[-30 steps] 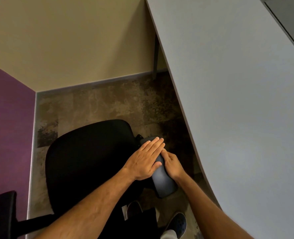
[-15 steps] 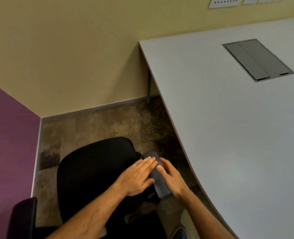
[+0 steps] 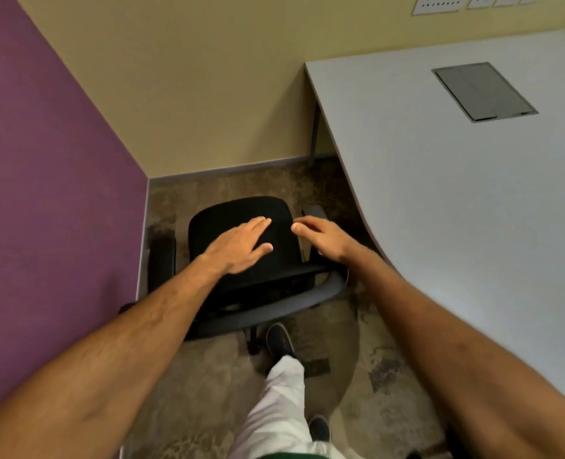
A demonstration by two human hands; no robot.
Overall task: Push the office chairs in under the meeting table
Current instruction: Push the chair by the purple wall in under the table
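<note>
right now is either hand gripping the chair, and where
Nothing is gripped. The left hand and right hand are open with fingers spread above the office chair, neither closed on any part of it.

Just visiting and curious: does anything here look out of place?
Yes: the black office chair stands in the corner by the purple wall, clear of the grey meeting table, not under it.
</note>
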